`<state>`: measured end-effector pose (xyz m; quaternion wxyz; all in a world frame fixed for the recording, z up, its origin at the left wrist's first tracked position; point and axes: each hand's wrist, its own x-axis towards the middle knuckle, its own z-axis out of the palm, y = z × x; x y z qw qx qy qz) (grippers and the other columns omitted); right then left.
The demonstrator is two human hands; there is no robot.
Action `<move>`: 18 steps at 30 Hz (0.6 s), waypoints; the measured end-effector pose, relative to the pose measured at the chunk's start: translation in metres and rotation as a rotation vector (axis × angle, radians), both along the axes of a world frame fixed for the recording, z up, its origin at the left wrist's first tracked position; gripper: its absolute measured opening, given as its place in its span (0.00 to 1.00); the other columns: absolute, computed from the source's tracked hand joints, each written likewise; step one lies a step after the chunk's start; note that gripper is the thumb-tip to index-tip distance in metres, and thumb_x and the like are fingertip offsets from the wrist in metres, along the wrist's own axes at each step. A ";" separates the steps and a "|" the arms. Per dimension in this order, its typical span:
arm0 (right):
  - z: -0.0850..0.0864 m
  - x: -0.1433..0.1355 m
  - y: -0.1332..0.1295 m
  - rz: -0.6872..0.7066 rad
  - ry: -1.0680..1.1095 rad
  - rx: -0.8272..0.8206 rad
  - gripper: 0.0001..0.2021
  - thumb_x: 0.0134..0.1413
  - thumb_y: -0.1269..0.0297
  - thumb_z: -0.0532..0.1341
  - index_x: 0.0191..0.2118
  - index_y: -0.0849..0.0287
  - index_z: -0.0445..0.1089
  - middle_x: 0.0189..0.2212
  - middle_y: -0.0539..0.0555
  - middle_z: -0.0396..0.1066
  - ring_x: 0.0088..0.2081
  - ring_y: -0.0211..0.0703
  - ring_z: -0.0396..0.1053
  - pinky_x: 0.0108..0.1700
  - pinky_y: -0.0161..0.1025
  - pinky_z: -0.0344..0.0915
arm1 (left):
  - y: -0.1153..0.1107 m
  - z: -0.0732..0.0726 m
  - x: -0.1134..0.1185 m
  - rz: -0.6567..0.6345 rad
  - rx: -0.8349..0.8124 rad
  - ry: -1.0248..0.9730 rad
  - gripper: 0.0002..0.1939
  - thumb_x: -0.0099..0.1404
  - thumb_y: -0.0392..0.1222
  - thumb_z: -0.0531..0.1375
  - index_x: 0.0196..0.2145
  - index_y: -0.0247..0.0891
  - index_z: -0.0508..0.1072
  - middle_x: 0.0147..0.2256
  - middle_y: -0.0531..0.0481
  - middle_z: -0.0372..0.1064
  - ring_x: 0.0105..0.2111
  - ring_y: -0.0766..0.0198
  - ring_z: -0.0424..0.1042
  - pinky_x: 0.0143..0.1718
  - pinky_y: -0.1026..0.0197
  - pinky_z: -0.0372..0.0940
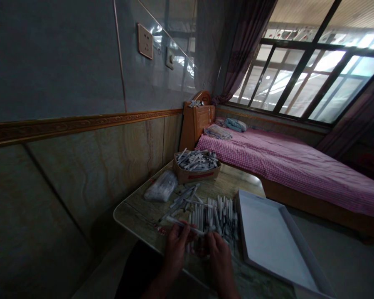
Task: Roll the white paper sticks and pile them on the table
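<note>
Near the table's front edge, my left hand [176, 240] is closed around a whitish pen [193, 229], which slants down to the right. My right hand [217, 248] is pinched at the pen's right end; its fingertips are dim, so any small part there is hidden. Just beyond my hands lies a row of pens [220, 211], side by side on the table. Several loose pens [184, 197] lie crosswise behind my left hand.
A cardboard box [197, 176] full of pens stands at the table's back, with a clear plastic bag [162, 187] beside it. On the right lies a shallow white tray [272, 236]. A tiled wall [137, 145] borders the left; a bed [268, 153] stands beyond.
</note>
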<state>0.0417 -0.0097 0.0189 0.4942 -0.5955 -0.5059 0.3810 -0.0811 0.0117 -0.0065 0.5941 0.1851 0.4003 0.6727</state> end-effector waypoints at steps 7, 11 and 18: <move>0.001 0.012 0.002 -0.031 -0.235 0.090 0.15 0.55 0.50 0.57 0.33 0.55 0.73 0.26 0.51 0.75 0.28 0.44 0.73 0.32 0.36 0.66 | 0.000 0.002 -0.001 0.083 -0.071 0.023 0.29 0.43 0.61 0.73 0.35 0.38 0.70 0.29 0.48 0.78 0.24 0.57 0.77 0.13 0.65 0.65; 0.001 0.010 -0.002 0.040 -0.494 0.163 0.09 0.57 0.61 0.57 0.31 0.53 0.75 0.32 0.51 0.75 0.33 0.41 0.74 0.35 0.34 0.63 | -0.001 0.005 -0.001 0.104 -0.091 0.027 0.29 0.47 0.62 0.70 0.36 0.38 0.70 0.31 0.47 0.78 0.26 0.57 0.77 0.11 0.66 0.63; -0.005 -0.004 0.000 0.086 -0.796 0.116 0.10 0.54 0.70 0.59 0.34 0.50 0.77 0.33 0.51 0.76 0.33 0.43 0.75 0.30 0.34 0.58 | -0.002 0.008 -0.004 0.096 -0.074 0.038 0.25 0.48 0.59 0.70 0.34 0.38 0.70 0.29 0.50 0.76 0.25 0.59 0.76 0.14 0.67 0.63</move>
